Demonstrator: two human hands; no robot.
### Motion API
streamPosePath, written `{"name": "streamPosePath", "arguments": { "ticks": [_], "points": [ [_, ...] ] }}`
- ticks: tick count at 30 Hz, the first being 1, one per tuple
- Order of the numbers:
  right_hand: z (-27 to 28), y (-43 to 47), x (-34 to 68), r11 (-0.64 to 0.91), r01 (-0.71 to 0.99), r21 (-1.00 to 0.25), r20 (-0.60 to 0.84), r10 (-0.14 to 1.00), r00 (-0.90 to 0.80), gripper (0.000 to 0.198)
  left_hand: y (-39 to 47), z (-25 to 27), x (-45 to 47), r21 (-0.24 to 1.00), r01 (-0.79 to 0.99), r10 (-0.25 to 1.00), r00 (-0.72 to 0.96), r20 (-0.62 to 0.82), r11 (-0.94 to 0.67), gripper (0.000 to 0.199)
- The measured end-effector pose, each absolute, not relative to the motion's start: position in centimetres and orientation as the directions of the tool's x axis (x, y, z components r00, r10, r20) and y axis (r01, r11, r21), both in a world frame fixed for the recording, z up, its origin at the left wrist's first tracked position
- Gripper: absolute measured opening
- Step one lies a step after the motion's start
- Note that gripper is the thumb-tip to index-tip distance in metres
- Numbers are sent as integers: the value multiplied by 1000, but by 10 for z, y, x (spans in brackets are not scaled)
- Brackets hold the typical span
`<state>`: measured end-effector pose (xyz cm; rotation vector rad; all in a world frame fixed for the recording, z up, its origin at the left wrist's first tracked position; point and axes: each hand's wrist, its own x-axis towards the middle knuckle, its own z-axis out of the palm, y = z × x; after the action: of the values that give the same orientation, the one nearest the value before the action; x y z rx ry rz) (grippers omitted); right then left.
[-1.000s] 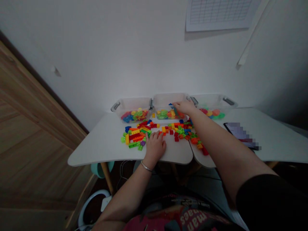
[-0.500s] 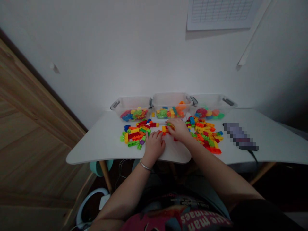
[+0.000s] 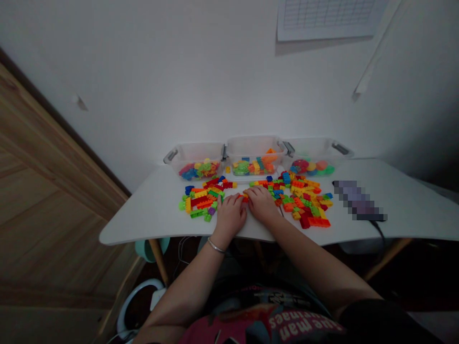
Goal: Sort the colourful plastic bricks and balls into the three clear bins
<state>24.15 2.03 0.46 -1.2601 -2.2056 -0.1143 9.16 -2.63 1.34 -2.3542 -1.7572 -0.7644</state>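
Observation:
Near the front of the white table, my left hand (image 3: 231,215) rests with its fingers curled at an orange building brick (image 3: 244,198), part of which the fingertips hide. Close beside it, my right hand (image 3: 262,204) has its fingers bent over a small yellow brick (image 3: 245,194) touching the orange one. Whether the two bricks are joined cannot be made out. To the left of my hands lies a pile of mixed bricks (image 3: 201,200); a larger brick pile (image 3: 304,196) spreads out on the right.
Three clear plastic bins stand along the wall: a left bin (image 3: 201,149), a middle bin (image 3: 254,143) and a right bin (image 3: 311,145), each with colourful pieces inside. A blurred-out phone-like device (image 3: 358,200) with a cable lies on the table (image 3: 143,217) at right.
My right hand has moved nearer to me and closer to my left hand, uncovering bricks at the right pile's left edge. My left hand stays nearly still.

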Motion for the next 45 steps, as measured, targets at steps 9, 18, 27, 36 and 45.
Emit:
{"name": "streamPosePath", "arguments": {
  "ticks": [9,18,27,36,45],
  "points": [
    [5,18,241,545,822,-164,508,761,-404,38,-26,15,90,210,919,876,219,429,-333,37],
    [6,22,242,462,853,-242,495,815,-301,25,-27,16,92,208,928,883,199,425,-310,33],
    [0,28,247,435,726,-533,538,836,-106,21,-27,15,92,205,932,882,188,431,-298,33],
    [53,60,276,431,483,-762,602,747,284,31,-27,15,90,219,928,886,188,425,-302,32],
    [108,103,276,242,736,-632,616,733,288,31,-26,15,89,225,926,887,186,422,-301,31]
  ]
}}
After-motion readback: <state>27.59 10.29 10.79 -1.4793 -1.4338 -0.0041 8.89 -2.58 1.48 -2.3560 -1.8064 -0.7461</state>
